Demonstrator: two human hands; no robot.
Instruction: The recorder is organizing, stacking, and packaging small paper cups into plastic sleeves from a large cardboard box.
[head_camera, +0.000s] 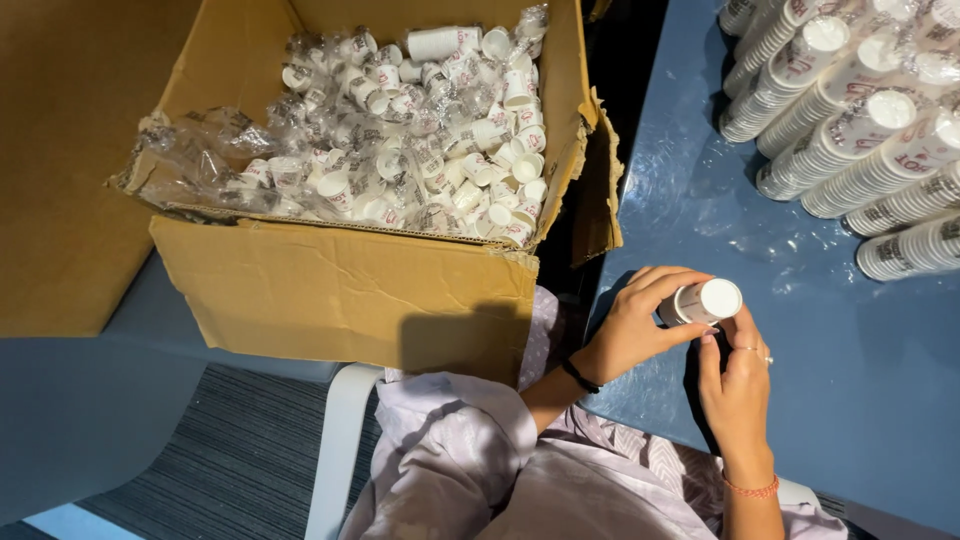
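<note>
While the short stack of paper cups (702, 302) is lying sideways over the blue table (850, 400), rims pointing right, the left hand (640, 325) is wrapping its body and the right hand (735, 385) is pinching its rim end from below.

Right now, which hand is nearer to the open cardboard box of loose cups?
Left. The left hand grips the small stack of white cups from the side facing the cardboard box. The right hand touches the stack from the far side, farther from the box.

cup stacks (850, 130) cut off at top-right edge — box (345, 290) top cropped
</note>
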